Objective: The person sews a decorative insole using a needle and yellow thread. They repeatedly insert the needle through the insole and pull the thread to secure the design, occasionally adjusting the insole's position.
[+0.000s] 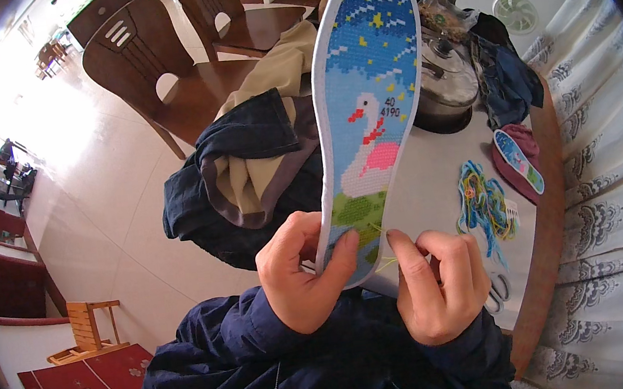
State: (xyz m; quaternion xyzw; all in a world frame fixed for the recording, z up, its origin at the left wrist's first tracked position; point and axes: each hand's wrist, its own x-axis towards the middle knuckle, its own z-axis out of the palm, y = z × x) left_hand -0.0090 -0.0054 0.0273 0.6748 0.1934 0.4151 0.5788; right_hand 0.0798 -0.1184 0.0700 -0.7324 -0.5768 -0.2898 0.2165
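Observation:
A cross-stitch insole [363, 142] with a white border stands tilted up before me, showing a white swan on blue under a starry sky, with green below. My left hand [303, 276] grips its lower left edge, thumb on the stitched face and fingers behind. At the lower right edge, my right hand [437, 289] has its fingertips pinched together on a yellow-green thread [386, 262]. One strand of it runs onto the green stitches. Whether a needle is between the fingertips cannot be seen. Small printed digits show beside the swan.
Right of me, a table [517, 252] bears skeins of embroidery thread [480, 198], scissors [498, 294], a second insole [517, 162] on maroon cloth [519, 139] and a lidded pot [446, 84]. Clothes [247, 138] lie ahead, near wooden chairs [141, 64]. A curtain [591, 220] borders the table.

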